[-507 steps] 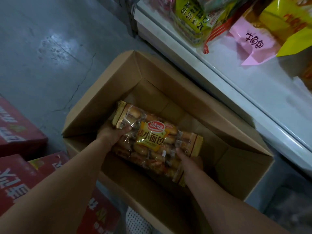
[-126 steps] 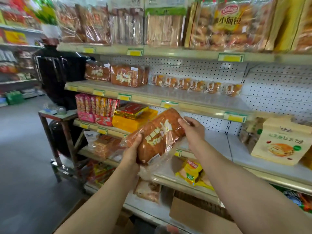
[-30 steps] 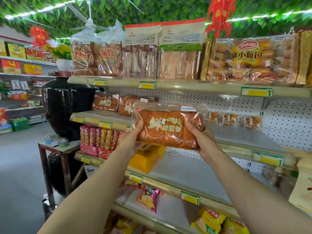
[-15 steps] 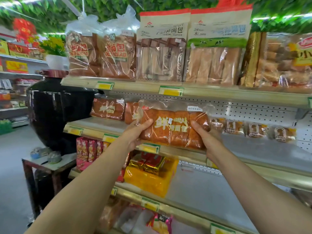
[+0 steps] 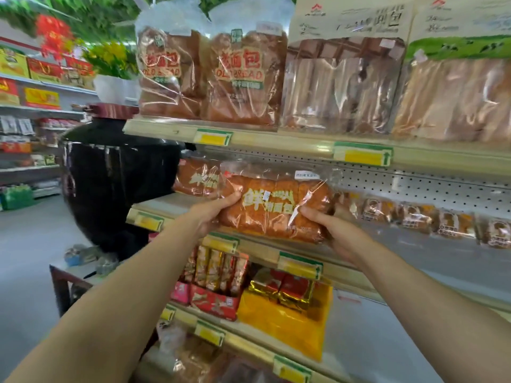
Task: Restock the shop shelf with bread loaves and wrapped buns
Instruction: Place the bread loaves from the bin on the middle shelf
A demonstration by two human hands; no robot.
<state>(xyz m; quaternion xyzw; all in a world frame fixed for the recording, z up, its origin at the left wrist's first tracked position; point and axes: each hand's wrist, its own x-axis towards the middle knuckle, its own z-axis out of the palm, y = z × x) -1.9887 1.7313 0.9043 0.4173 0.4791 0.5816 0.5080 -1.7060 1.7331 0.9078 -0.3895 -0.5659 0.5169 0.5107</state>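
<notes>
Both hands hold one wrapped bread loaf by its ends, level and lengthwise, at the front edge of the second shelf. The left hand cups the loaf's left end, thumb lying over the top of the wrapper and the fingers curled out of sight beneath. The right hand clasps the right end, thumb pressed against the front face, its fingers hidden behind and under the bag. Whether the loaf's underside already rests on the shelf cannot be told, since the hands and the bag cover that line. Just left and farther back lies a like loaf, partly covered by the held one. To the right, a row of small wrapped buns runs along the shelf's back, blurred and cut off at the picture's right edge. The print on the held wrapper is smeared and hard to read.
</notes>
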